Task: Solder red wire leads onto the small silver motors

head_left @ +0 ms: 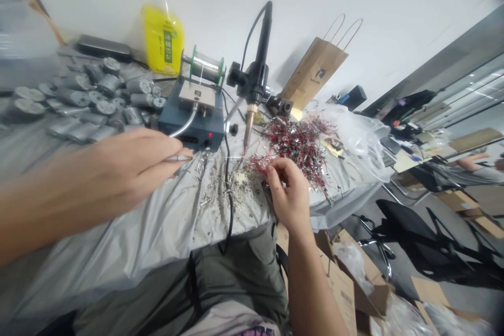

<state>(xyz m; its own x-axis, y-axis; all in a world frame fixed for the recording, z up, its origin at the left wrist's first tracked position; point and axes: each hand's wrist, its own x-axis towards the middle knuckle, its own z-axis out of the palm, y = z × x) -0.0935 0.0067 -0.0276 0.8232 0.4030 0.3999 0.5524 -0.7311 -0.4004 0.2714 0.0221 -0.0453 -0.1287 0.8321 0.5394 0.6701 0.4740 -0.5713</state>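
My left hand (129, 168) is closed around the metal nozzle (179, 158) of a solder feed tube. A thin strand of solder wire (226, 157) runs from the nozzle toward the soldering iron (249, 128), which a stand holds tip down. My right hand (289, 189) pinches thumb and forefinger together on a thin red wire (258, 167), close to the iron's tip. What else sits between those fingers is hidden. Behind the left hand stands the blue solder feeder (192, 121), its red light lit and a solder spool (207, 67) on top.
Many grey cylindrical motors (106, 84) lie at the left. A tangled heap of red and black wired parts (299, 142) is beyond my right hand. A black cable (229, 199) crosses the sheeted table among small scraps. A yellow pouch (162, 39) and paper bag (315, 71) stand behind.
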